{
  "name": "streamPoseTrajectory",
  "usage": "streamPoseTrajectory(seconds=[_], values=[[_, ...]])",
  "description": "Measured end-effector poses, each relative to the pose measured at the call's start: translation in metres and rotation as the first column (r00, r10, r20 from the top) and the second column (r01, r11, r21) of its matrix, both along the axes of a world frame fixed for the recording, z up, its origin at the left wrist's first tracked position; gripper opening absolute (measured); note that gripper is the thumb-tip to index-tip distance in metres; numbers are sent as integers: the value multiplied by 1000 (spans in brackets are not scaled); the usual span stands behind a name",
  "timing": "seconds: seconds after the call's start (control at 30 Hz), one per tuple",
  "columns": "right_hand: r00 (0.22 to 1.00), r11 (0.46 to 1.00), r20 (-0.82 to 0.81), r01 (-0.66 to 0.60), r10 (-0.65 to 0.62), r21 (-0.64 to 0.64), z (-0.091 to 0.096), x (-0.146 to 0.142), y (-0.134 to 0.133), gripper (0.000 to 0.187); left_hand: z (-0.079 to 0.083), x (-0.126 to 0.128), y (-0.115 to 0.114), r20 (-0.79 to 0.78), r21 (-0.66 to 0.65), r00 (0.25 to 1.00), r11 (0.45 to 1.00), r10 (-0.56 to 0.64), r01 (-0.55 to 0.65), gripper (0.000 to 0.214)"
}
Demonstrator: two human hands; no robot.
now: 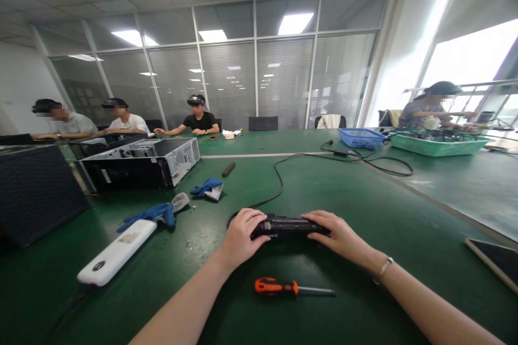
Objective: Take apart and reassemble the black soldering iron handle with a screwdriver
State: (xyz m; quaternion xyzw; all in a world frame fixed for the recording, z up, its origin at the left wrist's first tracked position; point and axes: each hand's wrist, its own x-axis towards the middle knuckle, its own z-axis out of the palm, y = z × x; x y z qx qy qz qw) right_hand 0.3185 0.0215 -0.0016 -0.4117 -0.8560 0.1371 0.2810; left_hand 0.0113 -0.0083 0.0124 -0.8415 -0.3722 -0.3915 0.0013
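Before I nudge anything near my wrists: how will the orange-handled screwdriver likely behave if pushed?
The screwdriver may pivot or roll, as its handle looks rounded and thicker than the shaft. It should stay stiff: the shaft looks straight and metallic. The smooth-looking table may let it slide.

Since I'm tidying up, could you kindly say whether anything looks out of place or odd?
Two blue gloves lie crumpled on the table, left of the bare hands, with pale specks near them; the gloves look cast aside rather than put away.
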Motion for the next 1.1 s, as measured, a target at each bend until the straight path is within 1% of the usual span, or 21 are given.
streamPoseTrajectory(seconds=[0.13, 0.23, 0.3, 0.4, 0.43, 0.5, 0.6, 0.7, 0.77, 0.97, 1.1], values=[[1000, 1000, 16, -12, 12, -3, -1, -2, 0, 41, -3, 2, 1, -31, -143, 999, 989, 41, -45, 47], [1000, 1000, 13, -5, 5, -2, -1, -4, -1, 41, -6, 0, 4, -21, -218, 998, 974, 66, -69, 48], [1000, 1000, 17, 3, -3, 11, -1, -5, -2, 41, -7, -4, 6, -5, -269, 999, 962, 41, -41, 48], [1000, 999, 23, 2, -3, 45, -4, -4, -2, 40, -7, -12, 8, 12, -367, 997, 927, -72, 71, 51], [1000, 998, 25, -1, 0, 63, -5, -4, -2, 40, -7, -14, 9, 23, -380, 996, 921, -88, 90, 52], [1000, 994, 25, -5, 2, 109, -7, -3, -2, 41, -6, -18, 10, 38, -390, 994, 914, -101, 108, 53], [1000, 986, 22, 5, -8, 169, -9, -4, -3, 41, -5, -22, 10, 58, -384, 995, 918, -85, 101, 55], [999, 985, 37, 16, -23, 172, -10, -9, -4, 41, -4, -25, 10, 67, -392, 996, 916, -62, 83, 64], [998, 986, 51, 11, -20, 164, -10, -12, -5, 41, -3, -25, 10, 69, -405, 996, 912, -47, 71, 67], [997, 988, 72, 20, -32, 154, -8, -18, -6, 39, -6, -24, 15, 42, -397, 997, 915, -62, 73, 50], [996, 989, 86, 18, -31, 147, -7, -19, -4, 39, -8, -25, 20, 18, -404, 996, 911, -89, 89, 47]])
